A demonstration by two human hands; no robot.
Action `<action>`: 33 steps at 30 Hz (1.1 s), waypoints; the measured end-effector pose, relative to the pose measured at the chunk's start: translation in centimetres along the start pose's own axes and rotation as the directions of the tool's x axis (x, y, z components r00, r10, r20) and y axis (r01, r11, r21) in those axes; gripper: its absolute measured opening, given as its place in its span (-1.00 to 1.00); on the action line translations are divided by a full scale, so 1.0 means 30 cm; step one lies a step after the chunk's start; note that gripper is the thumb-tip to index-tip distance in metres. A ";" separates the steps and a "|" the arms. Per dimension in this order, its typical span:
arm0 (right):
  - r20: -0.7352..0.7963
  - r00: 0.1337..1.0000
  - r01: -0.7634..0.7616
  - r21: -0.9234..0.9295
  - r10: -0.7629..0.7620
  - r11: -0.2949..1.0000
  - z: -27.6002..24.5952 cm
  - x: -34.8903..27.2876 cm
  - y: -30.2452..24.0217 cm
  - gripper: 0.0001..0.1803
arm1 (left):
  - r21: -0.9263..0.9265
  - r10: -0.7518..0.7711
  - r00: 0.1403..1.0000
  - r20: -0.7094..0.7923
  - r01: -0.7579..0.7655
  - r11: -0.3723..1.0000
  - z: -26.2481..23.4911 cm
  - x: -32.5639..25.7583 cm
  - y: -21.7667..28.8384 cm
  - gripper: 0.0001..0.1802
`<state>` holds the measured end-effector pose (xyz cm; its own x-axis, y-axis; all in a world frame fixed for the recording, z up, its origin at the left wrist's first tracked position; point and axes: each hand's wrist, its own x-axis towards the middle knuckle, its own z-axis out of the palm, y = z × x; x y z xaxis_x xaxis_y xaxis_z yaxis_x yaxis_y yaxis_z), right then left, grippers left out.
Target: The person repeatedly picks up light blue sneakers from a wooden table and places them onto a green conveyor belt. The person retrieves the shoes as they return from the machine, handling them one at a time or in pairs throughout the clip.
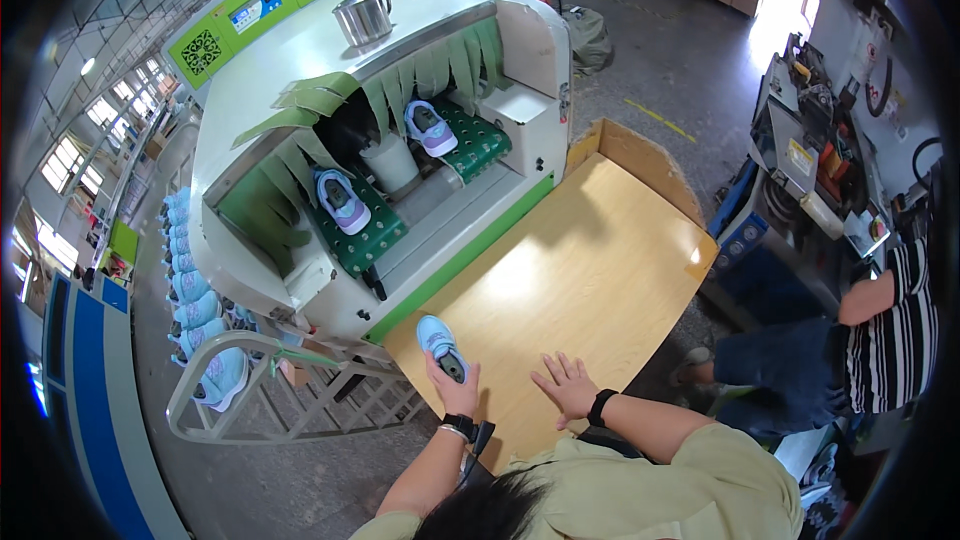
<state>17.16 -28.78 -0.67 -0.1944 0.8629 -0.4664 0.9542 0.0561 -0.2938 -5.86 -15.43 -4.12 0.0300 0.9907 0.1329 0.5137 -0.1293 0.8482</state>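
Observation:
My left hand (pixel 455 387) is closed around the heel end of a light blue sneaker (pixel 437 338), toe pointing away, at the left edge of a wooden table (pixel 560 280). Fingers spread, my right hand (pixel 568 388) rests on or just over the tabletop and holds nothing. Beyond the table, a white machine (pixel 420 250) has an opening hung with green strips (pixel 410 85). Inside it, one blue and lilac sneaker (pixel 342 202) lies on the left dotted green belt (pixel 378 243), and another sneaker (pixel 430 130) lies on the right belt (pixel 480 150).
A metal rack (pixel 290 420) stands left of the table, with several blue shoes (pixel 205 315) lined up behind it. A steel pot (pixel 363 18) sits on the machine. At right, a person in a striped shirt (pixel 895 330) is beside a cluttered bench (pixel 810 160). Cardboard (pixel 650 165) edges the table's far right.

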 end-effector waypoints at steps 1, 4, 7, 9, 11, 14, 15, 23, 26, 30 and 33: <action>-0.002 1.000 0.003 0.006 -0.003 1.000 0.001 -0.002 0.002 0.51 | 0.052 0.056 0.998 0.037 -0.058 0.997 -0.010 -0.010 -0.007 0.21; 0.025 1.000 -0.013 0.030 0.012 0.999 -0.018 -0.005 -0.006 0.50 | 0.046 0.036 0.988 0.150 -0.044 0.998 -0.059 -0.020 -0.023 0.36; 0.052 0.998 -0.031 0.033 0.030 0.999 -0.025 -0.006 -0.012 0.50 | -0.068 0.068 0.981 0.184 -0.057 0.996 -0.074 -0.038 -0.009 0.36; 0.056 0.998 -0.038 0.030 0.036 0.999 -0.024 -0.006 -0.010 0.50 | -0.063 -0.017 0.976 0.217 0.031 0.998 -0.086 -0.041 0.008 0.36; 0.055 0.998 -0.043 0.030 0.041 0.999 -0.013 -0.003 -0.008 0.50 | -0.049 -0.053 0.979 0.198 0.063 0.997 -0.081 -0.041 0.005 0.36; 0.045 0.998 -0.036 0.004 0.036 0.999 -0.004 -0.001 -0.006 0.50 | 0.017 0.011 0.994 0.108 -0.013 1.000 -0.057 -0.022 -0.024 0.33; 0.039 0.999 -0.032 0.008 0.032 0.999 -0.002 -0.001 -0.006 0.50 | 0.062 0.056 0.994 0.094 -0.062 0.996 -0.056 -0.007 -0.022 0.32; 0.043 0.998 -0.039 0.011 0.039 0.999 -0.007 0.001 -0.010 0.50 | -0.043 -0.003 0.997 0.081 0.006 0.999 -0.036 0.005 -0.019 0.22; 0.034 0.999 -0.031 0.025 0.030 0.999 -0.006 0.001 -0.006 0.51 | 0.017 0.016 0.999 0.049 -0.017 1.000 -0.033 0.006 -0.001 0.18; 0.030 0.999 -0.037 0.017 0.037 0.999 -0.023 -0.008 -0.010 0.51 | 0.050 0.037 0.998 0.045 -0.040 0.998 -0.041 0.004 0.009 0.16; 0.015 0.999 -0.038 0.010 0.038 0.999 0.002 0.002 -0.001 0.52 | 0.039 0.037 0.998 0.057 -0.039 0.998 -0.040 0.009 0.024 0.13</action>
<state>17.11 -28.77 -0.74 -0.1612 0.8568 -0.4897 0.9587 0.0181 -0.2839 -6.51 -15.31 -2.85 0.0974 0.9861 0.1349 0.5455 -0.1663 0.8215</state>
